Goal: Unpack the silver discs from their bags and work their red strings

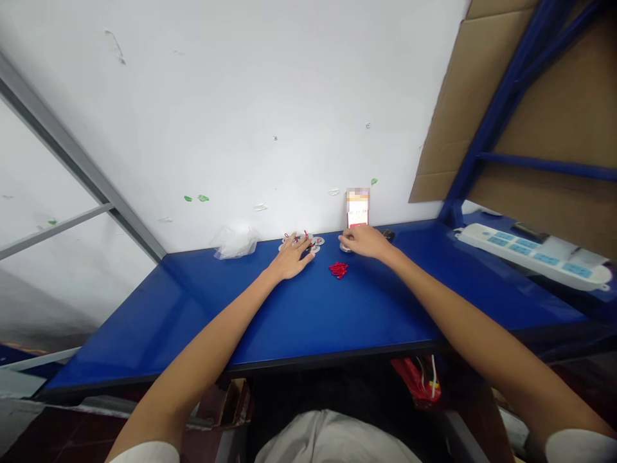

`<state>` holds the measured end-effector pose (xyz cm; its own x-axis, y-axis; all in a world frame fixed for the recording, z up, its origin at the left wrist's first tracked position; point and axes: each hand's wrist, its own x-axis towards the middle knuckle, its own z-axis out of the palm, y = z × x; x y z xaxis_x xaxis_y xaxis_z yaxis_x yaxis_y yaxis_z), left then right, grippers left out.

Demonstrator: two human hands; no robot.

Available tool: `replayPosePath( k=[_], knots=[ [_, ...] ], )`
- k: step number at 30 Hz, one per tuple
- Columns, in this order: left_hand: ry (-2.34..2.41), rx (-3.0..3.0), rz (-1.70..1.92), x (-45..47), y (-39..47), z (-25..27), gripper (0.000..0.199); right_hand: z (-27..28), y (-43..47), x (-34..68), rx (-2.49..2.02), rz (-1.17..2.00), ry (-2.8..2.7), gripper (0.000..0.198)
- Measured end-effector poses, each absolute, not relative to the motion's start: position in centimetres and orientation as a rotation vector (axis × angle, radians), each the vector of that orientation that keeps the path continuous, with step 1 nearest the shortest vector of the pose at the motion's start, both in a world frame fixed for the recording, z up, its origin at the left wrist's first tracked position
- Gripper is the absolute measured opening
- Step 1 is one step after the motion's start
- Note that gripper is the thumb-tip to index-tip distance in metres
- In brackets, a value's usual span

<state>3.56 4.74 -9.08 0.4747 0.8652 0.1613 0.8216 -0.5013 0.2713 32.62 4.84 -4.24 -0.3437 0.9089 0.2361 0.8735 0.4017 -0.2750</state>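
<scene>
Lying at the back of the blue table (289, 321), round discs (319, 241) sit partly under the left hand (290, 258), its fingers spread wide. At least one more disc (344, 247) is at the bent fingertips of the right hand (367, 242); whether they pinch it, I cannot tell. A small heap of red cords (338, 269) lies between the hands, nearer the front edge. Behind the right hand, a phone (357, 207) stands by the white wall (270, 83). A plastic bag (236, 242) rests to the left, a power strip (530, 252) to the right.

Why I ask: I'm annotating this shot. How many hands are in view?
2: the left hand lies over a cluster of round pieces; the right hand is at another round piece, in front of the upright phone. No other hand shows.
</scene>
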Motion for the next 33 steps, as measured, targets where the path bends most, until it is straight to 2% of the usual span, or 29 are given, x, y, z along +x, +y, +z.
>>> replayPosePath(
  k=[3,7,11,17,26,33],
  knots=[
    [1.428,2.562,0.521,3.5,4.9,-8.8,0.071,-3.9,4.3,32.4,-1.523,0.133,-2.3,0.042],
    [1.321,2.37,0.896,3.5,4.6,-8.1,0.06,-3.9,3.4,31.6,-1.428,0.151,-2.265,0.039],
    [1.094,1.853,1.214,4.3,3.5,-7.6,0.052,-4.6,2.7,29.9,-1.106,0.271,-2.185,0.017],
    [0.849,1.485,1.193,5.9,1.3,-6.9,0.056,-6.1,2.3,27.8,-0.813,0.391,-2.053,0.023],
    [0.741,1.481,1.171,6.5,0.4,-6.4,0.06,-6.0,2.7,28.7,-0.768,0.227,-2.065,0.009],
    [0.927,1.593,1.157,6.6,0.5,-6.6,0.051,-5.9,1.7,28.4,-0.782,0.075,-2.15,0.007]
  ],
)
